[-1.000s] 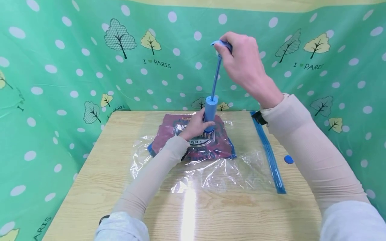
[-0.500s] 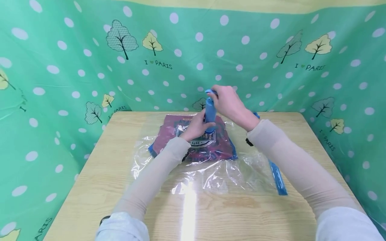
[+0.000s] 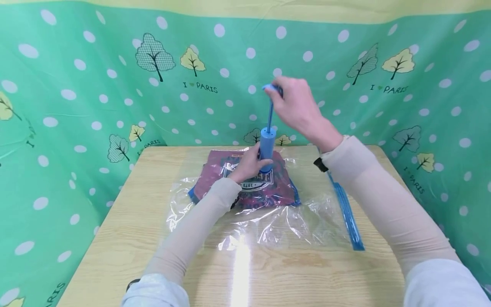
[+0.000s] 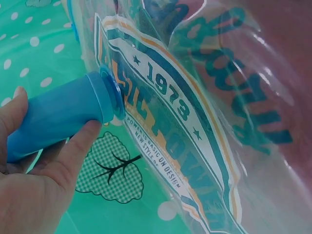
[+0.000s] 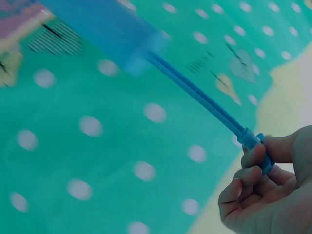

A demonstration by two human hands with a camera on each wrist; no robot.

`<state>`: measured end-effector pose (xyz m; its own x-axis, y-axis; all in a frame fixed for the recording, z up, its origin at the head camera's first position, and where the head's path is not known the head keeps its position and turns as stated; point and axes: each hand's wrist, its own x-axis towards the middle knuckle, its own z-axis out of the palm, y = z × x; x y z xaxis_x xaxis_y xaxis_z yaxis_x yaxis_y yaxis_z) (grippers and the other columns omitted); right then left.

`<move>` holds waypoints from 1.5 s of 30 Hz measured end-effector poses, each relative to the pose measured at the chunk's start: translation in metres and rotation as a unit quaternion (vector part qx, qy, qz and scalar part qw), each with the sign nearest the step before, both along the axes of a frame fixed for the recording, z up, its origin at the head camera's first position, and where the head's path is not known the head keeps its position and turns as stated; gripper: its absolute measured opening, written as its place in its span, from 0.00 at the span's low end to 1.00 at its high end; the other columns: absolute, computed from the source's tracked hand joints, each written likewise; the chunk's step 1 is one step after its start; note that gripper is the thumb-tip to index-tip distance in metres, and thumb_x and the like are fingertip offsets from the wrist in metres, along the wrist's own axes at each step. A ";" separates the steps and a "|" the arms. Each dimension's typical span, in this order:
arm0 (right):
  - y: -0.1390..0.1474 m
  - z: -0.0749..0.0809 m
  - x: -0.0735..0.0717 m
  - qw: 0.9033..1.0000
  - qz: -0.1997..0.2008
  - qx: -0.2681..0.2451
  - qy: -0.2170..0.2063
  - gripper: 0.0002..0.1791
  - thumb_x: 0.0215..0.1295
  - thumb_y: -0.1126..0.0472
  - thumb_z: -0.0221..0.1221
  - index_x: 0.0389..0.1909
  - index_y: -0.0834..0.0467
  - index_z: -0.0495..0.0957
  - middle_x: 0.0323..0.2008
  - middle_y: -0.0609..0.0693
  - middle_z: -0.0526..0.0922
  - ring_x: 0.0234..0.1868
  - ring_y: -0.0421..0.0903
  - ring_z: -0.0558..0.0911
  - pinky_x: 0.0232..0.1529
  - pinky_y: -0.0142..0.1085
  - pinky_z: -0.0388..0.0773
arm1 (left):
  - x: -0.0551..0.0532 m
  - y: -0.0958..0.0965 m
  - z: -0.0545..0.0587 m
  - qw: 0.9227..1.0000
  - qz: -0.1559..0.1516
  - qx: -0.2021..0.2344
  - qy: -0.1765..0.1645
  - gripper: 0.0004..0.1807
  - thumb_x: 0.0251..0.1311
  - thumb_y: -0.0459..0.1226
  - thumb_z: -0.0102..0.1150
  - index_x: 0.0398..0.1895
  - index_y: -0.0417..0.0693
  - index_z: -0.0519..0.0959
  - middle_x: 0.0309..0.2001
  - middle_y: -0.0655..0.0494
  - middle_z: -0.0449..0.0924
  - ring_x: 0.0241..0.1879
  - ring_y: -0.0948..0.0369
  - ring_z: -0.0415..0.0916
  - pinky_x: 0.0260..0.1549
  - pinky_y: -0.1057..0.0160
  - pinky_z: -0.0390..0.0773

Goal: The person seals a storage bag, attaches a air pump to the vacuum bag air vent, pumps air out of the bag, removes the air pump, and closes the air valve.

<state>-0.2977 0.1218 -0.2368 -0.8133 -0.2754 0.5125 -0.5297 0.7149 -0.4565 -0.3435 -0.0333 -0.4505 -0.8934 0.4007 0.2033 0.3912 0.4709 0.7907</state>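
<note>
A blue hand pump (image 3: pixel 267 147) stands upright on a clear plastic bag (image 3: pixel 307 221) with folded maroon printed clothing (image 3: pixel 284 187) inside. My left hand (image 3: pixel 248 164) grips the pump's barrel low down, near where its base meets the bag. In the left wrist view the pump's base (image 4: pixel 111 92) sits against the plastic over the "1973" print. Above, my right hand (image 3: pixel 297 102) holds the pump's T-shaped handle, fingers curled round it. The rod (image 5: pixel 195 92) is drawn partly out of the barrel, as the right wrist view shows.
A blue zip strip (image 3: pixel 347 217) runs along the bag's right edge. The bag lies on a wooden table (image 3: pixel 307 277), its loose plastic spread around the clothing. A green dotted curtain (image 3: pixel 215 111) hangs behind and at both sides.
My right hand pushed the handle down to the barrel, then pulled it up again, so the rod shows once more. My left hand has kept its grip on the barrel.
</note>
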 end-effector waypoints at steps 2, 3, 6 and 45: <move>-0.002 0.015 0.004 0.999 0.001 -0.023 0.030 0.16 0.84 0.57 0.52 0.49 0.65 0.82 0.28 0.55 0.76 0.23 0.49 0.67 0.27 0.36 0.65 | 0.000 0.000 -0.001 1.000 -0.004 0.001 0.005 0.34 0.71 0.35 0.67 0.75 0.38 0.65 0.65 0.37 0.77 0.63 0.44 0.77 0.63 0.47 0.76; -0.003 0.022 0.006 0.998 -0.001 -0.031 0.046 0.17 0.84 0.57 0.52 0.50 0.66 0.83 0.29 0.55 0.76 0.25 0.49 0.68 0.28 0.36 0.65 | -0.001 0.000 -0.002 1.000 -0.006 0.003 0.006 0.34 0.71 0.35 0.67 0.75 0.38 0.64 0.65 0.37 0.77 0.64 0.43 0.77 0.64 0.47 0.76; -0.005 0.031 0.011 0.995 0.002 -0.044 0.092 0.18 0.84 0.56 0.52 0.52 0.68 0.83 0.31 0.55 0.77 0.27 0.49 0.68 0.31 0.35 0.65 | -0.001 0.000 -0.003 1.000 -0.010 0.008 0.006 0.34 0.72 0.35 0.67 0.76 0.38 0.63 0.67 0.37 0.75 0.65 0.43 0.76 0.65 0.46 0.75; 0.001 0.032 0.003 0.995 -0.025 -0.048 0.082 0.17 0.82 0.57 0.55 0.54 0.66 0.84 0.33 0.54 0.82 0.27 0.47 0.68 0.32 0.34 0.65 | -0.005 0.000 -0.003 1.000 -0.009 -0.011 0.001 0.34 0.71 0.35 0.67 0.75 0.38 0.64 0.67 0.38 0.75 0.65 0.44 0.76 0.66 0.47 0.74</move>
<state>-0.2945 0.1233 -0.2053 -0.7277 -0.1801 0.6618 -0.5675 0.7000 -0.4335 -0.3488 -0.0330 -0.4531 -0.8853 0.4213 0.1967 0.4018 0.4804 0.7796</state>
